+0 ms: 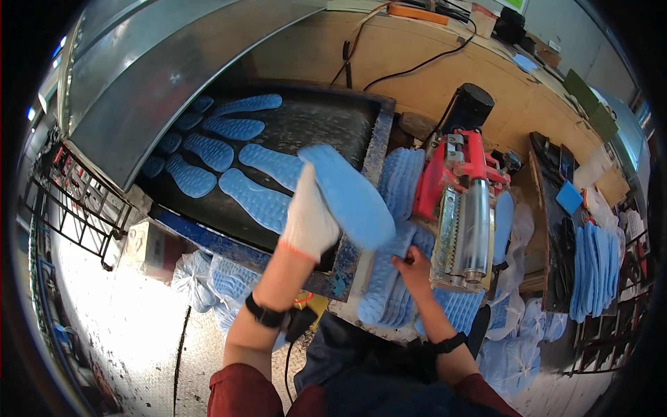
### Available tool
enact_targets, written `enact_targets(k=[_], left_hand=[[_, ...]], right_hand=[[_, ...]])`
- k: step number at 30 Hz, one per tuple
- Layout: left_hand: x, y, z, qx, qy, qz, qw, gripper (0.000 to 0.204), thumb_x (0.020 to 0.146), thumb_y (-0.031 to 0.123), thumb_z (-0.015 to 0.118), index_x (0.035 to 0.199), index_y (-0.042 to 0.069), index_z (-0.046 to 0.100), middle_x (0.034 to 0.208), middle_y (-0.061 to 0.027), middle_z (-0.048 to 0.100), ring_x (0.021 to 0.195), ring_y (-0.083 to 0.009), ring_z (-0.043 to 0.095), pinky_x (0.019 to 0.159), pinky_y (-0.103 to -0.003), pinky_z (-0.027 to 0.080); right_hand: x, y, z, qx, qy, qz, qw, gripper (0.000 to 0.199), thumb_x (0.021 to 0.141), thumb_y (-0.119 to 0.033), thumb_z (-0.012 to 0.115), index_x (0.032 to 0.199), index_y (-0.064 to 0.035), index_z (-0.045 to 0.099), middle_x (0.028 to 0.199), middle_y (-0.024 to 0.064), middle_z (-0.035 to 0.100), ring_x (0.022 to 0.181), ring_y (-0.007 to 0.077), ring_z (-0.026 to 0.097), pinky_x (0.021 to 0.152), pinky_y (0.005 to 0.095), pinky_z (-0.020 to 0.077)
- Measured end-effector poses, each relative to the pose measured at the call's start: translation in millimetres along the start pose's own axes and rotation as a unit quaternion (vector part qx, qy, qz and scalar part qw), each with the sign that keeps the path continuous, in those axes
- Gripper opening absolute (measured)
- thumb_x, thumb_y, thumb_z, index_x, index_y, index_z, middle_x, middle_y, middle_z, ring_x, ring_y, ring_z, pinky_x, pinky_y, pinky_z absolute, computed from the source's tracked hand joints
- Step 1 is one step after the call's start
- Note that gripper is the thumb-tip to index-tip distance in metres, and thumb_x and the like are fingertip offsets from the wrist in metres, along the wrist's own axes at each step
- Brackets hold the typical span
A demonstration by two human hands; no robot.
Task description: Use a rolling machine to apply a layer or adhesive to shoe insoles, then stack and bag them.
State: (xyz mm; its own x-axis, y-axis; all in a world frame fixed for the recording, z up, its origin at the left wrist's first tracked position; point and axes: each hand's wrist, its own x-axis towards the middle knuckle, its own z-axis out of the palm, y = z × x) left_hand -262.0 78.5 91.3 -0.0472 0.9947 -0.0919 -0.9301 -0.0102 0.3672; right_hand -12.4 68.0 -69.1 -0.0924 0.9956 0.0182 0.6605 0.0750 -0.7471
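Note:
My left hand (310, 221), in a white glove, grips a blue insole (351, 198) by its edge. The insole is tilted up, its smooth side showing, blurred by motion, above the front right corner of a dark conveyor belt (313, 121). Bumpy blue insoles (257, 200) lie spread on that belt, several partly under a metal hood. Bare, my right hand (415, 273) is over a stack of blue insoles (384, 295), thumb and fingers curled together. What those fingers hold, if anything, is hidden. Another insole stack (403, 184) lies behind it.
Right of the stacks stands a red machine with a shiny metal roller (476, 229). The metal hood (160, 83) overhangs the belt's left end. Bagged insoles (233, 278) lie below the belt, and more bags (511, 361) sit at lower right. Upright insoles (595, 271) stand at far right.

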Motion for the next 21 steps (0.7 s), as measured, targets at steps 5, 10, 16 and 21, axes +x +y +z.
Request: enact_targets(k=[5, 10, 16, 21], left_hand=[[133, 66, -63, 0.138, 0.110, 0.126, 0.976, 0.049, 0.098, 0.042, 0.036, 0.126, 0.003, 0.048, 0.127, -0.0089, 0.055, 0.119, -0.0254, 0.050, 0.103, -0.036, 0.039], [165, 73, -95, 0.650, 0.239, 0.184, 0.698, 0.056, 0.096, 0.042, 0.042, 0.134, 0.001, 0.038, 0.132, -0.0111, 0.051, 0.121, -0.0280, 0.049, 0.102, -0.035, 0.040], [143, 86, -44, 0.090, 0.234, 0.122, 0.960, 0.075, 0.083, 0.040, 0.063, 0.139, -0.001, 0.034, 0.139, -0.0198, 0.043, 0.127, -0.0323, 0.044, 0.103, -0.036, 0.038], [93, 73, 4, 0.351, 0.200, 0.137, 0.904, 0.067, 0.092, 0.042, 0.051, 0.140, -0.001, 0.033, 0.145, -0.0231, 0.033, 0.132, -0.0351, 0.037, 0.105, -0.043, 0.033]], right_hand=[[-8, 20, -1, 0.269, 0.082, 0.134, 0.950, 0.033, 0.087, -0.019, 0.063, 0.117, -0.0084, 0.056, 0.095, -0.0005, 0.063, 0.078, 0.0116, 0.057, 0.071, 0.0245, 0.0445], [-34, -13, -57, 0.419, 0.007, 0.349, 0.838, 0.020, 0.091, -0.018, 0.059, 0.111, -0.0137, 0.058, 0.100, -0.0068, 0.061, 0.083, -0.0003, 0.053, 0.072, 0.0175, 0.0408], [-58, 23, -91, 0.622, -0.026, 0.181, 0.761, 0.039, 0.091, -0.018, 0.056, 0.128, -0.0058, 0.050, 0.117, 0.0087, 0.061, 0.108, 0.0235, 0.058, 0.094, 0.0372, 0.0466], [-77, 26, -146, 0.630, -0.066, 0.147, 0.760, 0.048, 0.081, 0.003, 0.053, 0.129, -0.0019, 0.049, 0.119, 0.0124, 0.059, 0.108, 0.0228, 0.058, 0.094, 0.0349, 0.0461]])
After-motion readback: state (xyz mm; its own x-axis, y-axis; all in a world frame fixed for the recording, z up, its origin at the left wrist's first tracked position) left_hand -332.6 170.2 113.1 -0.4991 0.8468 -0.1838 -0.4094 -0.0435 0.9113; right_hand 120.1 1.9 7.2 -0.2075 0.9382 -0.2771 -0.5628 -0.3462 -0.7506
